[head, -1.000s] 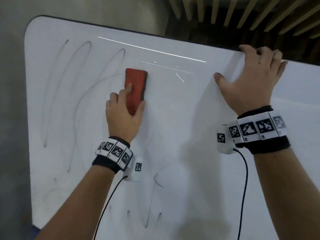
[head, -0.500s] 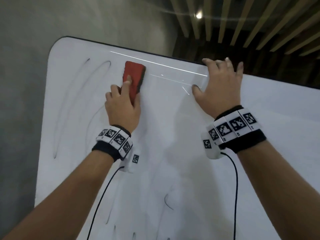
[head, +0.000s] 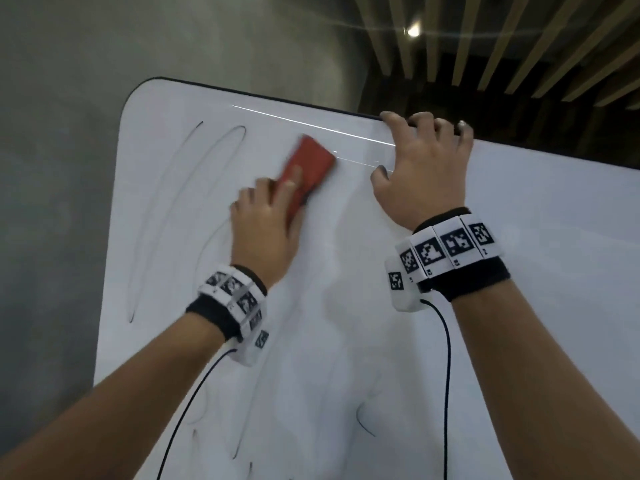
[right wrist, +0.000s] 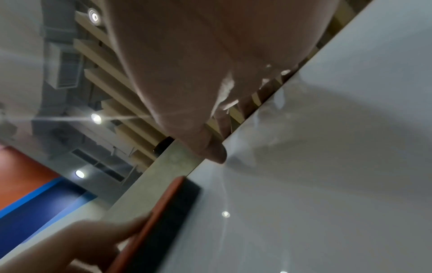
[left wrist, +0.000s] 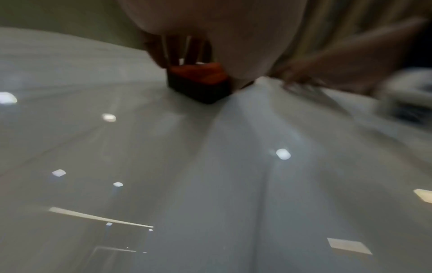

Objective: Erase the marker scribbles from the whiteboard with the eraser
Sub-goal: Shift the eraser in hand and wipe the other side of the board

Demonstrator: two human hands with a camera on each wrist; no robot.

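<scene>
A white whiteboard (head: 519,271) fills the head view. Thin dark marker scribbles (head: 194,188) loop down its left part, and fainter strokes (head: 363,420) lie low in the middle. My left hand (head: 266,220) grips a red eraser (head: 306,168) with a dark felt base and presses it flat on the board, tilted up to the right and blurred. The left wrist view shows the eraser (left wrist: 198,83) under my fingers; the right wrist view shows the eraser (right wrist: 161,221) from the side. My right hand (head: 426,168) has its fingers curled over the board's top edge (head: 311,105), thumb on the face.
A grey wall (head: 69,168) lies left of and behind the board. Wooden ceiling slats (head: 502,46) and a ceiling lamp (head: 412,31) show beyond the top edge. Cables (head: 446,375) hang from both wrist units.
The eraser has swung from upright to tilted right and moved right, closer to the right hand. The right hand's fingers, earlier spread at the top edge, now curl over it.
</scene>
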